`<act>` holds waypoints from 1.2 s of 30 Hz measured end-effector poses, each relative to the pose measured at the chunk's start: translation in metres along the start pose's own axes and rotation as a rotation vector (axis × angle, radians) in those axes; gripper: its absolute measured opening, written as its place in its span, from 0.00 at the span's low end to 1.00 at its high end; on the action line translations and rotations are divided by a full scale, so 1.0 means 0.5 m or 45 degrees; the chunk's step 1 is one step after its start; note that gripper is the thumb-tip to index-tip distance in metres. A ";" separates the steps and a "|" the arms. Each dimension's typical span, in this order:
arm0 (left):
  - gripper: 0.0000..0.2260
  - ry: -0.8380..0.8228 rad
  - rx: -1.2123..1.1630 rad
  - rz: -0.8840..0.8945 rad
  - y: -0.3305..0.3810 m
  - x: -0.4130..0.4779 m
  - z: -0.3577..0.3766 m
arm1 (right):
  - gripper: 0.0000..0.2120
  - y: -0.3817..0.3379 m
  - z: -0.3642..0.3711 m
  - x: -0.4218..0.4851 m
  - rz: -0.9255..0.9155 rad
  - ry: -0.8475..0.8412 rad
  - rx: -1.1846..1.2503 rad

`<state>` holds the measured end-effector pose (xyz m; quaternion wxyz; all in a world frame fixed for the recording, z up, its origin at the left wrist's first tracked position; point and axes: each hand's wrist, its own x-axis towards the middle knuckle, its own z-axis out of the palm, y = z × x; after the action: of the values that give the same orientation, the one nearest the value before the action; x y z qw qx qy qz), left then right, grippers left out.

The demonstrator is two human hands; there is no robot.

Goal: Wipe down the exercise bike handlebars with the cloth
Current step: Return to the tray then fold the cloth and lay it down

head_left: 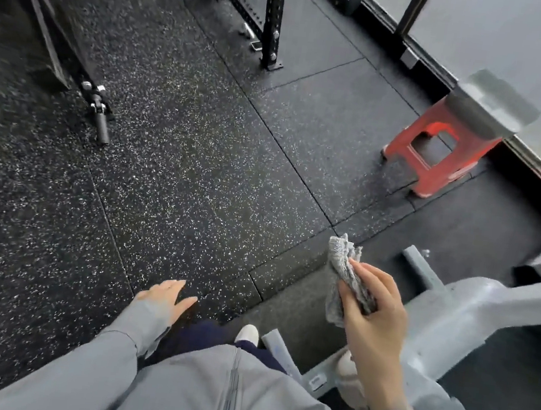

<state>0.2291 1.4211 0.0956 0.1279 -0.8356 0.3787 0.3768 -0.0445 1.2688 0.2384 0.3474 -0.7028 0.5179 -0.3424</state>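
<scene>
The cloth [344, 276] is grey, nubbly and crumpled, pinched between thumb and fingers of the right hand [372, 307], just left of the pale grey bike frame [460, 319]. Its top corner sticks up free; its lower end hangs below the thumb. The left hand [167, 298] is held loose with fingers spread, grasping nothing, well left of the frame. The frame runs off the right edge, blurred; no handlebars can be made out. A red stool [440, 158] stands beyond the frame.

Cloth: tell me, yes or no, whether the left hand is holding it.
No, the grey cloth is gripped in the right hand, while the left hand hangs open and empty above the floor.
</scene>
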 end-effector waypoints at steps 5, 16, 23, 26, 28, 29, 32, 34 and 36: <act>0.28 0.063 0.132 0.077 0.060 0.097 -0.121 | 0.15 0.006 0.004 0.106 0.059 0.115 0.015; 0.29 -0.016 0.441 0.316 0.261 0.384 -0.384 | 0.14 0.019 0.045 0.417 0.232 0.367 -0.073; 0.30 -0.107 0.616 0.528 0.432 0.523 -0.536 | 0.15 0.002 0.040 0.572 0.343 0.504 -0.100; 0.30 -0.124 0.683 0.551 0.496 0.558 -0.567 | 0.14 0.011 0.019 0.623 0.392 0.581 -0.086; 0.30 -0.158 0.738 0.540 0.537 0.579 -0.584 | 0.15 0.025 -0.001 0.654 0.422 0.618 -0.082; 0.30 -0.172 0.760 0.534 0.559 0.591 -0.592 | 0.15 0.037 -0.014 0.671 0.444 0.637 -0.072; 0.30 -0.188 0.794 0.517 0.634 0.629 -0.614 | 0.15 0.080 -0.061 0.726 0.484 0.707 -0.052; 0.30 -0.207 0.793 0.499 0.700 0.652 -0.629 | 0.15 0.115 -0.101 0.770 0.493 0.761 -0.056; 0.30 -0.180 0.804 0.497 0.779 0.670 -0.646 | 0.16 0.149 -0.148 0.817 0.494 0.798 -0.058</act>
<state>0.2607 0.8150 0.1008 0.3307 -0.6391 0.6186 0.3154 -0.0495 0.8477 0.2639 0.2144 -0.4602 0.7302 -0.4572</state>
